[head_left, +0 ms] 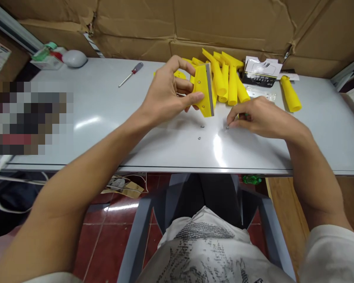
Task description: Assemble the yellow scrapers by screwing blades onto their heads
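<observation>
My left hand (172, 88) grips a yellow scraper head (203, 92) above the table, thumb on its front face. A grey metal blade (209, 90) runs along the scraper's right edge, and small round fittings show on the yellow plastic. To the right, the thumb and fingertips of my right hand (253, 116) are pinched together low over the tabletop, at a small metal screw (227, 128). Two more tiny metal pieces lie between the hands: a screw (202, 126) and what looks like a nut (199, 138). Part of the left fingers is hidden behind the scraper.
Several yellow plastic handles (232, 84) lie piled behind my hands, with one separate handle (291, 94) to the right. A black-and-white box (260, 72) stands behind. A screwdriver (131, 74) rests at the back left, near a white rounded object (74, 58). Cardboard (135, 23) lines the rear.
</observation>
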The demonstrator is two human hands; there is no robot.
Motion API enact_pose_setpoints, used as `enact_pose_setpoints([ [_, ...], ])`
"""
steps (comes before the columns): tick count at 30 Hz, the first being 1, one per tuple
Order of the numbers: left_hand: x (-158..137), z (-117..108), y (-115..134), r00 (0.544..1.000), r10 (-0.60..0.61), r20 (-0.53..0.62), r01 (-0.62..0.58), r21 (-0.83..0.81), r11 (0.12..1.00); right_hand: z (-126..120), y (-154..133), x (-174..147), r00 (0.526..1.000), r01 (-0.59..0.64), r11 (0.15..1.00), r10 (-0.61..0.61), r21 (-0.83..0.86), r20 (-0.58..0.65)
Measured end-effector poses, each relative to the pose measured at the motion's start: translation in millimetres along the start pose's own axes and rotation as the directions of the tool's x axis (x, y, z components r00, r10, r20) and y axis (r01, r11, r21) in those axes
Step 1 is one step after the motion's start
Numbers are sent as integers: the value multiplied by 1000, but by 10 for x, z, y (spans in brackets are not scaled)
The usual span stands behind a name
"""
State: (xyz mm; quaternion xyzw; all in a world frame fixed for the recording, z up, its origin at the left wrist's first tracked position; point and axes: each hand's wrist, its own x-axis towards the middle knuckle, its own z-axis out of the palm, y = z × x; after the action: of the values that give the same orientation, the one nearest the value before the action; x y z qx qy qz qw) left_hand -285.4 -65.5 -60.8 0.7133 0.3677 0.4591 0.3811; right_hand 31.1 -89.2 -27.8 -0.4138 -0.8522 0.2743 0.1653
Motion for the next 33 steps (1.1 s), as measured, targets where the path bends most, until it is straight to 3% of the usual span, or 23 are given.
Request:
enact_pose_setpoints([
  [3, -68, 71, 104, 998, -47, 38, 47, -3, 999, 36, -73, 21, 953, 37, 977, 28, 208, -302],
  [5, -119, 134, 173, 994, -85, 73, 86, -15, 996, 99, -109, 54, 918, 65, 940, 75, 336, -389],
  [9, -212, 269, 266, 987, -99, 123, 105, -49, 993, 260, -138, 131, 936, 61, 813, 156, 580, -317],
  [14, -273, 359, 324, 991, -82, 106, 89, -65, 994, 439, -158, 175, 965, 76, 700, 129, 710, -230],
  [23, -280, 370, 313, 995, -58, 83, 64, -67, 996, 523, -190, 161, 968, 28, 593, 184, 804, -169],
  [33, -321, 417, 281, 996, -37, 85, 41, -38, 998, 556, -279, 146, 967, 1, 564, 210, 826, -145],
])
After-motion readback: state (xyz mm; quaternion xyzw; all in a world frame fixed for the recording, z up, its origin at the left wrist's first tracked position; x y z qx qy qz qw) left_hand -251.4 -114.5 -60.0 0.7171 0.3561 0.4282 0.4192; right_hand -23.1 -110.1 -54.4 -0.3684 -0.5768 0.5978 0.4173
